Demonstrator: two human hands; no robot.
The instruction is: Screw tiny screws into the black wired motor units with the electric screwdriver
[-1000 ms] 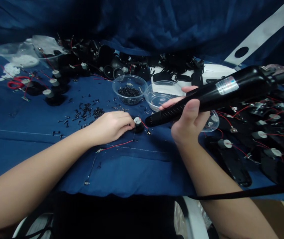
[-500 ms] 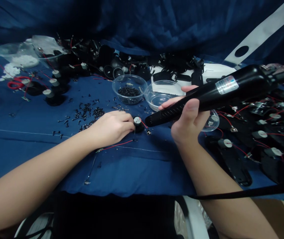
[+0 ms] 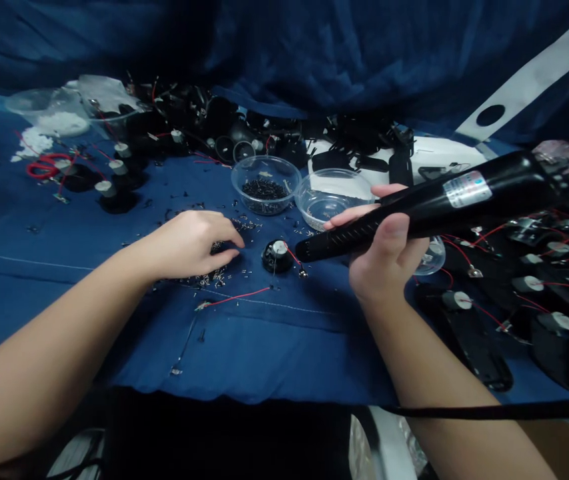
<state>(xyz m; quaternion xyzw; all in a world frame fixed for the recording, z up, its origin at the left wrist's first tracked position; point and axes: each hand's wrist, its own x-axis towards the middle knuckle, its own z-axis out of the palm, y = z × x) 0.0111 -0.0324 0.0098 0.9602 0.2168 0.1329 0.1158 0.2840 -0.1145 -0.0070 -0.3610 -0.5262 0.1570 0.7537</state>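
Black screwdriver sits tight in the right hand; left fingers hang half open, holding nothing, over screws; one motor waits alone, more motors at 3 o'clock.

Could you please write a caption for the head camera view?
Right hand holds a black electric screwdriver; left hand hovers over scattered small screws on blue cloth.

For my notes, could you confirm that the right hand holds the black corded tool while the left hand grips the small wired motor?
The head view shows the left hand apart from the small wired motor, not gripping it, over scattered screws. The right hand does hold the black corded tool.
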